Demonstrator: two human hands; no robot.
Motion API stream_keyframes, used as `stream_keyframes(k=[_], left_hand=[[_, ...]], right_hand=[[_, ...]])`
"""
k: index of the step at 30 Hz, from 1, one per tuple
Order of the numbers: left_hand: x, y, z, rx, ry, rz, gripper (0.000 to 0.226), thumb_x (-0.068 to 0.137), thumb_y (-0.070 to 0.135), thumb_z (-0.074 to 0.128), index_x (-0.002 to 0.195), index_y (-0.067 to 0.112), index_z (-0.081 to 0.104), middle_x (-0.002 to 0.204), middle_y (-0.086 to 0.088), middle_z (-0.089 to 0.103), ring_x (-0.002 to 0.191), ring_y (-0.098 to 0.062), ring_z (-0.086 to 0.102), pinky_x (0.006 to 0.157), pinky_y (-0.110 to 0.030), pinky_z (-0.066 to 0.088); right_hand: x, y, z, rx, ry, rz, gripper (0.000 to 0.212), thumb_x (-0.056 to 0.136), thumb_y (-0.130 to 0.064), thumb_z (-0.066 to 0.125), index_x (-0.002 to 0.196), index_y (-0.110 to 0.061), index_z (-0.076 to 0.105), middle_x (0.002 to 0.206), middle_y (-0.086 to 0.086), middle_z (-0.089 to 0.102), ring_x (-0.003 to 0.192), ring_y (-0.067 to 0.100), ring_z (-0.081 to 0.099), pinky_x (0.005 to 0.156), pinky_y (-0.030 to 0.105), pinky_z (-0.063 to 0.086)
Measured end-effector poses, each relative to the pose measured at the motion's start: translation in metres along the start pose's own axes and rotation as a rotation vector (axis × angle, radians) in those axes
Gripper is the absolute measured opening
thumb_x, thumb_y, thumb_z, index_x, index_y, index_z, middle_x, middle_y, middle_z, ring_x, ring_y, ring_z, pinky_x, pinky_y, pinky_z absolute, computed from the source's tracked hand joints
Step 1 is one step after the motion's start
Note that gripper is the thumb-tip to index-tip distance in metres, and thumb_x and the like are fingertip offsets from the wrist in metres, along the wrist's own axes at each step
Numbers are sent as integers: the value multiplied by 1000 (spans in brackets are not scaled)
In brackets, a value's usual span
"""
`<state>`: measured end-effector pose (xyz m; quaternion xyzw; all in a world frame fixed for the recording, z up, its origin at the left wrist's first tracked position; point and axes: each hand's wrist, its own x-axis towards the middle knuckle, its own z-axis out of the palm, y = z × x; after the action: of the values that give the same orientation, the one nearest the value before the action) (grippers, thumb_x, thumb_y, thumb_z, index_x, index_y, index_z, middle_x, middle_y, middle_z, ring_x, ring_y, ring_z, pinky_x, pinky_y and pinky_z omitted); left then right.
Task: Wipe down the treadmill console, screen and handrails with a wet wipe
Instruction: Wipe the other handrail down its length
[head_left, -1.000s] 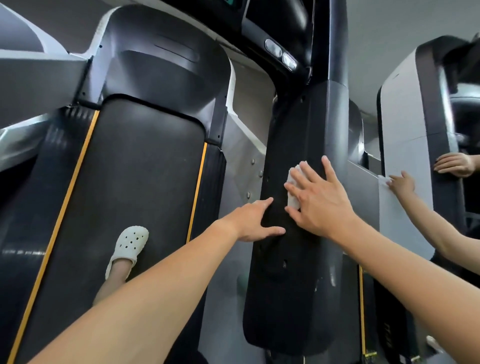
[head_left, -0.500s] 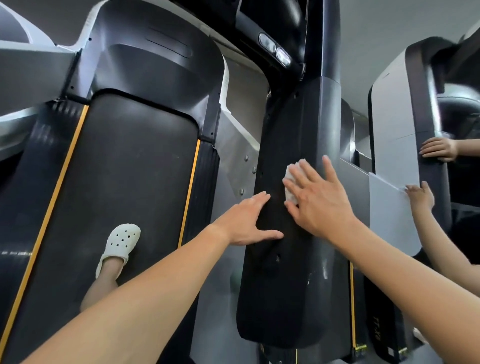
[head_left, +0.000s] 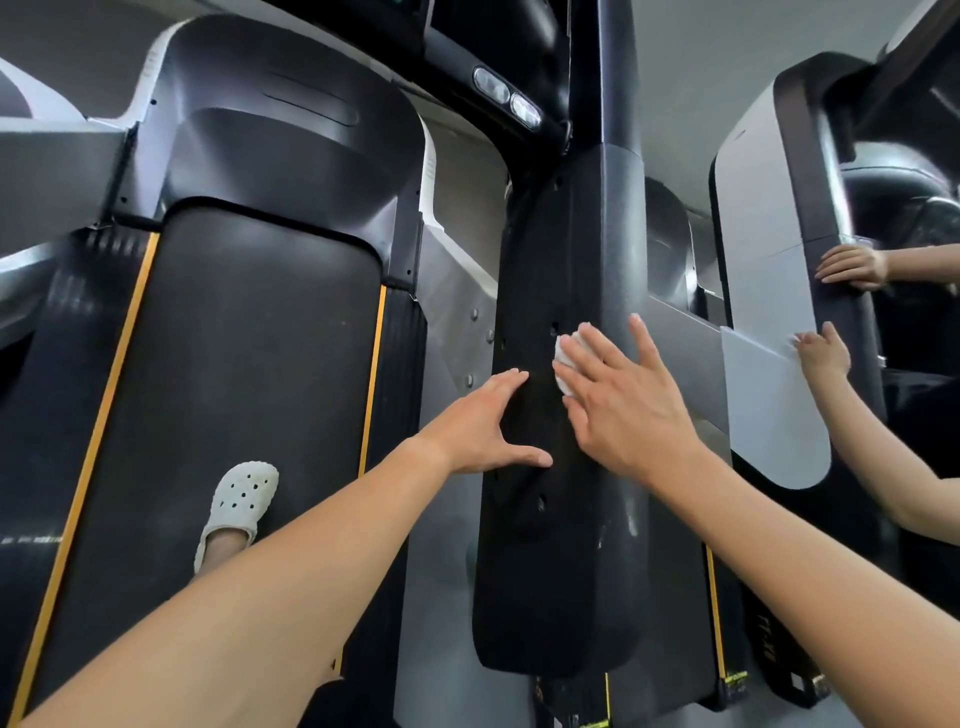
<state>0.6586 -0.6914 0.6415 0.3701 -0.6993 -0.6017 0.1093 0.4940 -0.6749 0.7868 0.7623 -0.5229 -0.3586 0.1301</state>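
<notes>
**Flat-Hand Wiping of the Treadmill Upright**

Below and left of the left hand (head_left: 483, 426), a white clog (head_left: 239, 499) on the treadmill belt (head_left: 249, 389). Left hand flat on the black upright (head_left: 561, 571), fingers straight, thumb spread, holding nothing. Right hand (head_left: 623, 410) just beside it, fingers straight and fanned, pressing a crumpled wet wipe (head_left: 563, 358) against the upright (only the wipe's edge visible past the fingertips). Well right of that hand, another person's nearer hand (head_left: 826, 356) and farther hand (head_left: 852, 267) on a neighbouring machine (head_left: 753, 291).
</notes>
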Motion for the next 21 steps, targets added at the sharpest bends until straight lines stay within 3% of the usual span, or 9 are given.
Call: stream_keyframes(k=[4,9,13,17,21], left_hand=[[1,4,-2,20,-13,-14,126,67,73,81,163,30,12,170,11,13,154,-13,23,125,-36,27],[0,11,-5,18,2,-8,123,69,64,86,162,31,14,168,12,19,151,-13,29,120,-32,31],[-1,21,-10,33,-6,8,123,70,58,89,163,28,14,167,11,21,150,-14,32,119,-32,33],[-2,27,-12,47,-14,10,121,72,55,89,163,28,14,167,11,21,149,-15,33,118,-32,33],[-3,29,-10,72,-13,-4,120,72,56,88,163,30,12,168,12,17,151,-15,31,119,-34,33]], right_hand=[[-12,-11,6,35,15,-9,60,103,-38,23,154,-11,41,162,4,35,155,27,17,123,60,3],[-45,-21,15,129,46,-170,56,105,-36,26,147,-9,52,155,4,48,152,26,29,124,59,7],[-24,1,8,139,173,-16,49,106,-31,31,143,-11,56,150,1,53,147,22,36,125,56,9],[-12,4,10,176,206,63,49,105,-28,33,146,-8,52,149,1,51,149,23,32,125,54,9],[-49,-18,23,208,169,-116,51,98,-28,38,140,-6,58,145,4,55,149,26,33,126,54,10]])
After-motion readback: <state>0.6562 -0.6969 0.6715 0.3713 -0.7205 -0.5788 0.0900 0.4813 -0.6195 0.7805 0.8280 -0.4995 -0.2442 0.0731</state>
